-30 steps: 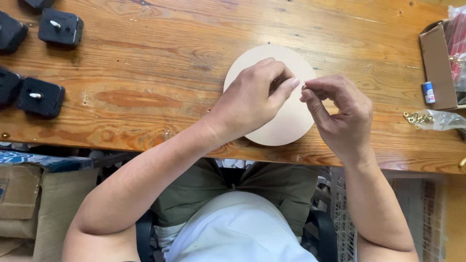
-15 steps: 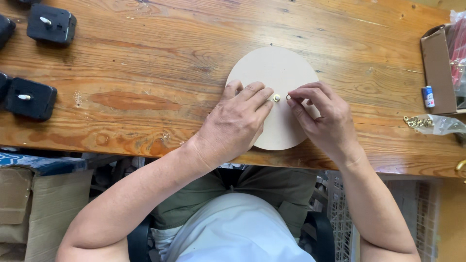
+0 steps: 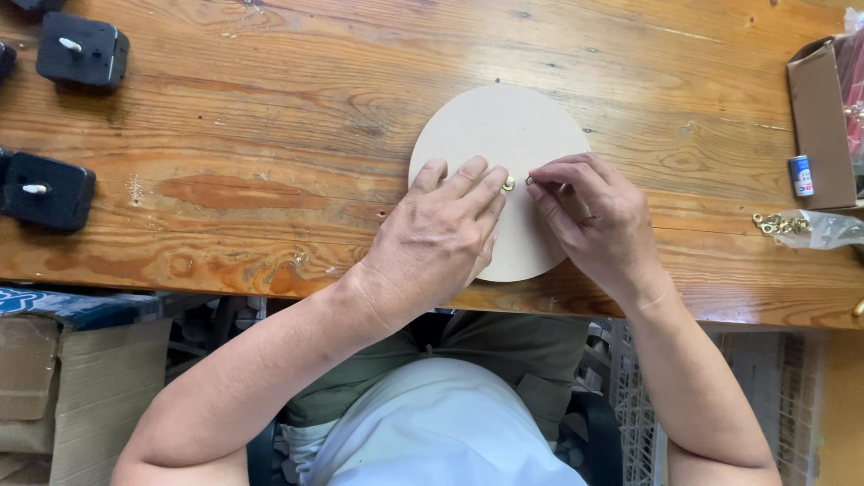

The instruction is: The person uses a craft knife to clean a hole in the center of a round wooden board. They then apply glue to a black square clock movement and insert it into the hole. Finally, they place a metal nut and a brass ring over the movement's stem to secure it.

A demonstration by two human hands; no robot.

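Two hands, one small brass fitting at the centre of a disc

Both hands work at the middle of a round, pale fibreboard disc [image 3: 504, 135] that lies flat on the wooden table [image 3: 270, 108], near its front edge. The left hand [image 3: 432, 243] rests palm-down on the disc with fingers spread flat, pinning it; its fingertips [image 3: 490, 180] touch a small brass ring [image 3: 509, 184] at the disc's centre. The right hand [image 3: 594, 216] is curled, thumb and forefinger pinched together just beside that ring (whether they hold a second tiny part I cannot tell).

To do this well, as I judge it, the left hand should press evenly so the disc does not slide or tip over the table edge, while the right keeps the fitting square to the hole and turns with light force rather than pushing it askew.

The disc is plain, smooth, unpainted and matte beige, with a clean cut rim. Black square mechanisms [image 3: 45, 191] sit well apart at the left; a clear bag of brass bits [image 3: 792, 225] and a cardboard box [image 3: 819, 126] lie to the right.
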